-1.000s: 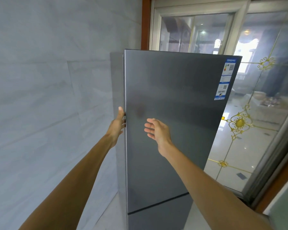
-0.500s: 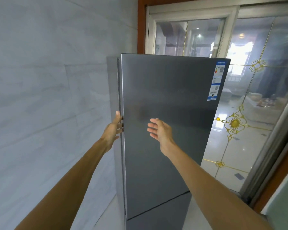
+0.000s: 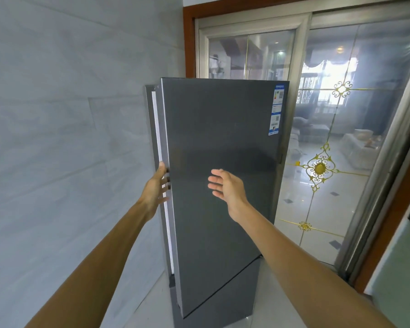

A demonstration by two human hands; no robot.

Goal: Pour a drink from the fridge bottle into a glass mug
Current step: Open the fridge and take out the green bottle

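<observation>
A tall dark grey fridge stands ahead of me against the left wall. Its upper door is ajar by a narrow gap on the left, where a white seal strip shows. My left hand grips the door's left edge, fingers hooked around it. My right hand hovers in front of the door face with fingers apart, holding nothing. The fridge's inside is hidden, and neither a bottle nor a glass mug is in view.
A pale tiled wall runs close along the left of the fridge. Sliding glass doors with gold ornaments stand behind and to the right. A counter corner juts in at the right edge.
The upper fridge door has swung out from shut to slightly ajar, pulled at its left edge by my left hand. My right hand has stayed hovering before the door.
</observation>
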